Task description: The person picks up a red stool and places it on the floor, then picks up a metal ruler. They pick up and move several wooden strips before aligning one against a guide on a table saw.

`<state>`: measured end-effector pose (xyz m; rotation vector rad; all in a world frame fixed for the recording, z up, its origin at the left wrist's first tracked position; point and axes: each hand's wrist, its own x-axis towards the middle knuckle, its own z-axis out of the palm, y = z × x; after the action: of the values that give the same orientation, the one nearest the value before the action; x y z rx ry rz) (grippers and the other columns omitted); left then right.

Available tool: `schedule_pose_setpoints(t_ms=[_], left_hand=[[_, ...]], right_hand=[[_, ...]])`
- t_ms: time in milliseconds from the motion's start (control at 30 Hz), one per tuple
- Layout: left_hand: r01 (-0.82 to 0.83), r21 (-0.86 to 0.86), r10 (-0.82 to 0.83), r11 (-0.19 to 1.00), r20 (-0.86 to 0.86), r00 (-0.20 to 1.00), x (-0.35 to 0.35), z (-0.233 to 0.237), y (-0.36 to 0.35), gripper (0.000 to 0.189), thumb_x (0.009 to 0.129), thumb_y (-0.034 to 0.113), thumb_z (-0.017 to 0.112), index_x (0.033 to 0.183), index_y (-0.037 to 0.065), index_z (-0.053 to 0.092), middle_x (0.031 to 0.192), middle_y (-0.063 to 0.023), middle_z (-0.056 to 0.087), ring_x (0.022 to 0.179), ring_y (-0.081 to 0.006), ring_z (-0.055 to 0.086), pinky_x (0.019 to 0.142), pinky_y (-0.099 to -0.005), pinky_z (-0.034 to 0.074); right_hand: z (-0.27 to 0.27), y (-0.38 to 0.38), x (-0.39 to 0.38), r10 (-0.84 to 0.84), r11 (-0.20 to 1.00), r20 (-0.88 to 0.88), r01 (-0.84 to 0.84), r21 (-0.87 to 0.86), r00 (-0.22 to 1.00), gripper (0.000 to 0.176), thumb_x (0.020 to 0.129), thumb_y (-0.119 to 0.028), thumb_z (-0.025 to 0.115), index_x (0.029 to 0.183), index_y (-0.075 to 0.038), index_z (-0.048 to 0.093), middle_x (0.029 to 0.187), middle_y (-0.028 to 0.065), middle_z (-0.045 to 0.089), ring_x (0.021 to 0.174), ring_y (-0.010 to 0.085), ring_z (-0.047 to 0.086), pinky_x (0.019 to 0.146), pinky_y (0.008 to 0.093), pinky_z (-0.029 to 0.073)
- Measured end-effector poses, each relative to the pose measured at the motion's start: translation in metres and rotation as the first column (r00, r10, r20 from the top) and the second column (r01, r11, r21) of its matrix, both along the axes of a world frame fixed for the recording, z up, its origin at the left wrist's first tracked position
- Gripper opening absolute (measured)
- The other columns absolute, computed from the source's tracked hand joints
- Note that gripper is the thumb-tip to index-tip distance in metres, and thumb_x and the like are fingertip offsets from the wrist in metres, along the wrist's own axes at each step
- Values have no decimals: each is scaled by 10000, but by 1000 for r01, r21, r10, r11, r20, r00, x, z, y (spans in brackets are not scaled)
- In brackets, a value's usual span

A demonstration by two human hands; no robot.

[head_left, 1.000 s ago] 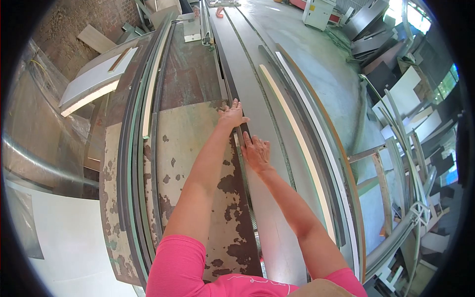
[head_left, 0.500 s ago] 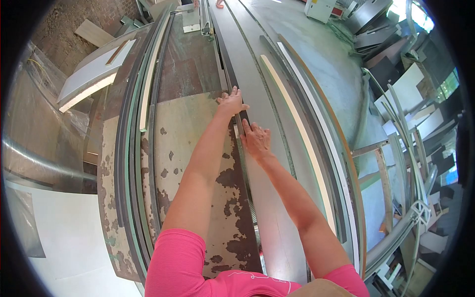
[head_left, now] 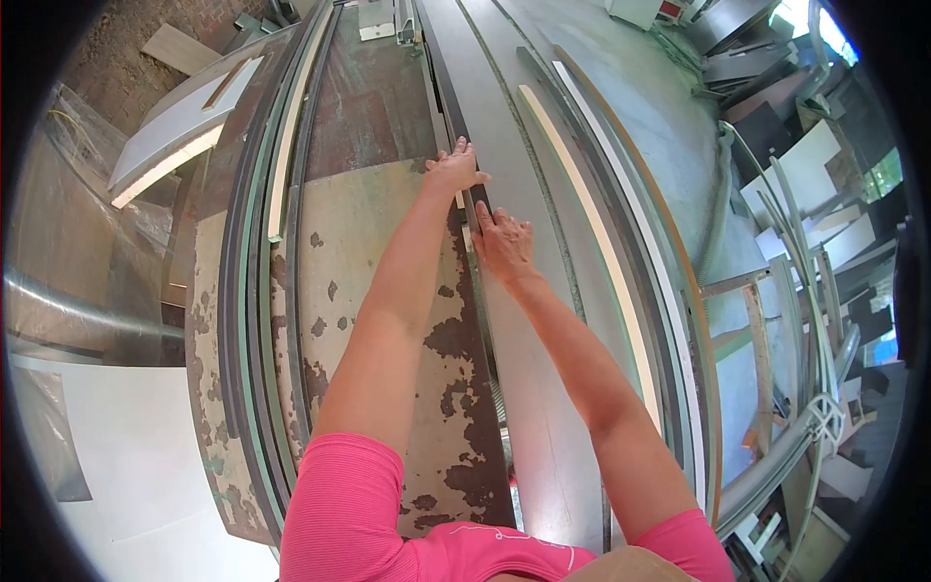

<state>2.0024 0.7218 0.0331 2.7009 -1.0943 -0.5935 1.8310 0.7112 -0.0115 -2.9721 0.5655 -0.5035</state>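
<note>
A long dark strip (head_left: 443,78) runs away from me along the middle of the machine table, between the worn brown and beige surface (head_left: 369,233) and the grey metal bed (head_left: 529,388). My left hand (head_left: 454,170) rests on the strip with its fingers apart, thumb toward the right. Nearer to me and slightly to the right, my right hand (head_left: 504,242) lies on the near part of the strip and the bed edge, fingers spread. Neither hand is wrapped round anything.
Long dark, green and pale strips (head_left: 281,175) lie along the left of the table. More strips, one pale (head_left: 592,223), lie on the right. A white panel (head_left: 184,126) stands at the upper left. Boards and pipes (head_left: 805,291) crowd the far right.
The view has shifted a little, and both hands appear slightly higher in it, still on the strip. The other person's hand at the top edge has gone out of view.
</note>
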Motion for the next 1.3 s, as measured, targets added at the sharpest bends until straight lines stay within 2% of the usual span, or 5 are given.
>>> schedule_pose_setpoints(t_ms=[433, 600, 800, 1133, 1300], left_hand=[[-28, -51, 29, 998, 22, 999, 6, -7, -6, 745, 810, 426, 532, 1379, 127, 157, 1449, -24, 85, 1307, -342, 136, 1023, -555, 166], [10, -113, 17, 994, 229, 973, -15, -13, 6, 594, 852, 382, 476, 1346, 126, 266, 1434, -43, 157, 1299, -346, 159, 1024, -548, 170], [-20, -94, 34, 995, 152, 988, -12, -7, 8, 538, 863, 393, 445, 1306, 105, 343, 1410, -69, 230, 1299, -345, 162, 1021, -552, 166], [-32, -19, 36, 999, 243, 969, -2, -17, -10, 525, 875, 365, 429, 1312, 93, 329, 1407, -71, 236, 1294, -345, 180, 1016, -558, 169], [-81, -101, 115, 992, 406, 907, -15, -16, -1, 548, 858, 338, 459, 1320, 90, 300, 1399, -112, 230, 1264, -346, 248, 985, -553, 226]], right_hand=[[-1, -6, 25, -30, 1000, -30, 30, -3, 999, 473, 812, -293, 539, 1244, -150, 411, 986, 72, 505, 905, 235, 533, 751, 419, 371], [14, -10, 42, -22, 989, -209, 52, 140, 978, 479, 814, -287, 537, 1237, -119, 389, 1142, 87, 484, 1057, 260, 490, 888, 463, 336], [18, -14, 54, -21, 990, -256, 55, 126, 966, 535, 806, -328, 547, 1264, -115, 370, 1168, 77, 476, 1076, 254, 482, 901, 456, 333], [9, -19, 71, -116, 974, -223, 155, 164, 968, 559, 797, -343, 551, 1268, -105, 366, 1190, 86, 472, 1111, 252, 464, 954, 477, 299], [4, -18, 73, -119, 979, -191, 147, 138, 974, 466, 853, -260, 436, 1284, -108, 345, 1187, 81, 483, 1121, 258, 458, 963, 478, 297]])
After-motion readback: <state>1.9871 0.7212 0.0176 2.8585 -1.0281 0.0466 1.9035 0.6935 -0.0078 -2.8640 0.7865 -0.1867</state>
